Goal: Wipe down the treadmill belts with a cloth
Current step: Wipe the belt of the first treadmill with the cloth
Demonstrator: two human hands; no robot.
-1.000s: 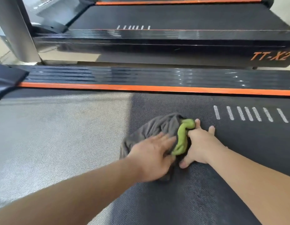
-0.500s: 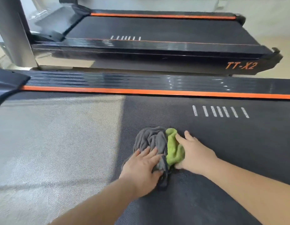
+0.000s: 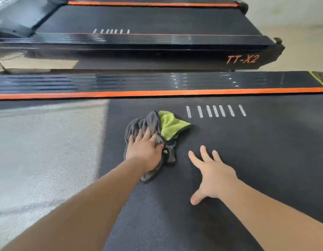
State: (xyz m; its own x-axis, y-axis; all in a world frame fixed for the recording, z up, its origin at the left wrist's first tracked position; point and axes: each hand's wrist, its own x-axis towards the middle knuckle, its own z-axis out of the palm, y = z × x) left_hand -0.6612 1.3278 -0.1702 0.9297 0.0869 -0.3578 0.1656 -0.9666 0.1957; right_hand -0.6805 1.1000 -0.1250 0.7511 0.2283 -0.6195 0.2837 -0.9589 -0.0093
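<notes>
Head view: left grip (image 3: pixel 144 151) flat on cloth (image 3: pixel 148 123), right grip (image 3: pixel 215 176) splayed on belt (image 3: pixel 269 142), orange edge (image 3: pixel 193 92) beyond.

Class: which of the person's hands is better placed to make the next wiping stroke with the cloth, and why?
Left. The left hand presses on the bunched grey-and-green cloth on the near belt. The right hand lies spread on bare belt beside the cloth, not touching it.

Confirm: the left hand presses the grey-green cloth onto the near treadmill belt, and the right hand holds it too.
Wrong on the right hand: in the head view it is spread over the belt, clear of the cloth. The left hand does press the cloth.
</notes>
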